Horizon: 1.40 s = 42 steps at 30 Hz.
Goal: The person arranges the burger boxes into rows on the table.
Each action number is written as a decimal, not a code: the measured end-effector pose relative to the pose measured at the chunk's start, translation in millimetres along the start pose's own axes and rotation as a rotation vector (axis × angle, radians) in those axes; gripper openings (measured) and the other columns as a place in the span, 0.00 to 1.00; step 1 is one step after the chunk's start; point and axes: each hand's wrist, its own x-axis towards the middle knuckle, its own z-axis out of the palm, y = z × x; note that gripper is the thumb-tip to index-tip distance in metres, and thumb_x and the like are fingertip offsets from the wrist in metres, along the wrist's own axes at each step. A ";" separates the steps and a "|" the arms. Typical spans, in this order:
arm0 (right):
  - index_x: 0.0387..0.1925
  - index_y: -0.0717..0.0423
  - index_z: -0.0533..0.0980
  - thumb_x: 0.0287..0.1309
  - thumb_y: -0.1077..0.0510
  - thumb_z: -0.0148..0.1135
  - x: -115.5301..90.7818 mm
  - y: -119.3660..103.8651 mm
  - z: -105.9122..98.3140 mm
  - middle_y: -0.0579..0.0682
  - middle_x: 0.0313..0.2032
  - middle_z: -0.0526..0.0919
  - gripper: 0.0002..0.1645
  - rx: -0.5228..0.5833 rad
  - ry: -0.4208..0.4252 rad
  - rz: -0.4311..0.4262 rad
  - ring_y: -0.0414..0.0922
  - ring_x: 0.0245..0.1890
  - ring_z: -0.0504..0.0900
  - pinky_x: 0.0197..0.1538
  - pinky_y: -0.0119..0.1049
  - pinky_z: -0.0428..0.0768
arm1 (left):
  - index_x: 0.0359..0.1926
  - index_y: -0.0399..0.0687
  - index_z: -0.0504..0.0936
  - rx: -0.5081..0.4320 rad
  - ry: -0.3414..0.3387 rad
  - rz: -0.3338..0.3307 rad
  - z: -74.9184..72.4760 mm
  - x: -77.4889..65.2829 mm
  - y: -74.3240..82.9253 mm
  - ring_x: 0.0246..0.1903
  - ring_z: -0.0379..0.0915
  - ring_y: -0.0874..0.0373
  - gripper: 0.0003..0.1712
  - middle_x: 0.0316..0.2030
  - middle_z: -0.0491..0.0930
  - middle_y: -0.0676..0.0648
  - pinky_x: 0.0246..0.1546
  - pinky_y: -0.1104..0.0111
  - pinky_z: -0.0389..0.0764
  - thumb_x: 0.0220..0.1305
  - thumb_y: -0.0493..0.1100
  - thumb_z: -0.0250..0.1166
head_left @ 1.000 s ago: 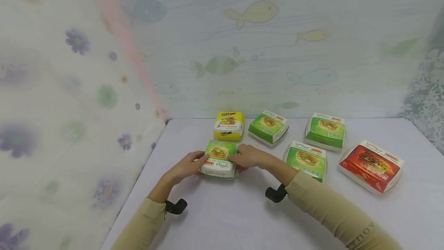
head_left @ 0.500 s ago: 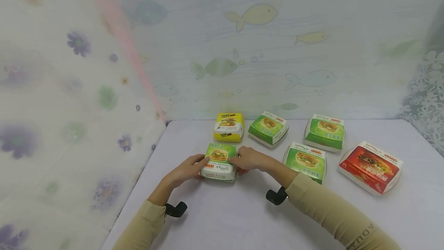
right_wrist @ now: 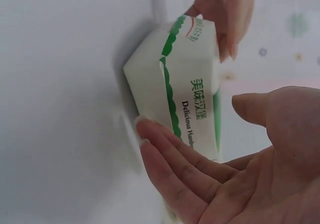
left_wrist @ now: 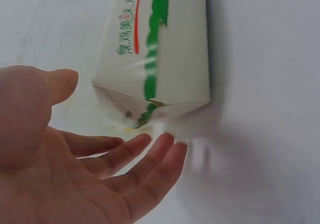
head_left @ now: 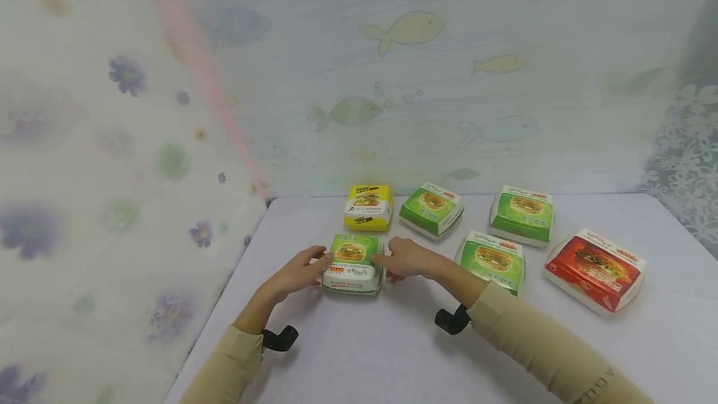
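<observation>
A green and white burger box [head_left: 353, 262] sits closed on the table, just in front of a yellow and white burger box [head_left: 368, 207]. My left hand [head_left: 300, 270] is at its left side; in the left wrist view, a gap shows between the thumb and the carton [left_wrist: 175, 48], and the loosely bent fingers lie just off its corner. On the other side is my right hand [head_left: 407, 259]. Seen from the right wrist, its long fingers [right_wrist: 185, 169] lie along the box's side wall [right_wrist: 192, 63], and the thumb stands away from it.
Behind and to the right stand green burger boxes [head_left: 432, 209], [head_left: 521, 214]; another green box [head_left: 490, 260] is partly behind the right forearm. A red burger box [head_left: 596, 270] lies farther right. Patterned fabric walls [head_left: 359, 67] enclose the table's back and left.
The thumbs and fingers have loosened and drawn slightly outward from the front green box. The box stays in place before the yellow one; the head view has shifted a little.
</observation>
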 end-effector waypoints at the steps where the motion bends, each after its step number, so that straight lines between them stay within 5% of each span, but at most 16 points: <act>1: 0.48 0.63 0.71 0.74 0.41 0.56 -1.2 0.7 -1.2 0.54 0.35 0.86 0.26 -0.009 0.003 -0.002 0.49 0.36 0.87 0.44 0.42 0.83 | 0.76 0.39 0.62 0.021 0.011 0.007 -0.9 -0.7 1.7 0.57 0.75 0.48 0.40 0.67 0.70 0.39 0.50 0.56 0.82 0.77 0.62 0.55; 10: 0.67 0.67 0.68 0.75 0.42 0.55 -14.4 11.4 -17.7 0.53 0.40 0.87 0.35 -0.093 0.017 -0.045 0.43 0.36 0.84 0.48 0.43 0.82 | 0.78 0.40 0.58 0.192 0.126 0.125 -12.5 -11.9 29.7 0.66 0.69 0.40 0.40 0.71 0.67 0.38 0.61 0.44 0.74 0.78 0.60 0.54; 18: 0.68 0.63 0.69 0.74 0.46 0.57 -38.4 16.0 -36.3 0.52 0.46 0.85 0.33 -0.142 0.031 -0.126 0.43 0.40 0.84 0.47 0.43 0.82 | 0.78 0.41 0.57 0.210 0.125 0.250 -13.1 -19.8 56.5 0.68 0.67 0.40 0.38 0.72 0.64 0.37 0.64 0.45 0.73 0.78 0.56 0.56; 30: 0.61 0.63 0.75 0.73 0.48 0.58 -76.7 35.3 -73.7 0.55 0.50 0.83 0.26 -0.193 0.078 -0.221 0.52 0.51 0.81 0.50 0.47 0.82 | 0.77 0.45 0.60 0.210 0.083 0.315 13.2 -5.5 88.1 0.68 0.66 0.43 0.37 0.73 0.65 0.42 0.64 0.46 0.73 0.76 0.54 0.59; 42: 0.63 0.64 0.73 0.74 0.45 0.56 -100.3 63.8 -115.0 0.60 0.55 0.80 0.30 -0.200 0.127 -0.152 0.57 0.55 0.79 0.52 0.52 0.81 | 0.78 0.41 0.56 0.213 0.076 0.289 44.2 17.2 114.0 0.67 0.68 0.43 0.40 0.73 0.63 0.38 0.65 0.47 0.71 0.77 0.56 0.57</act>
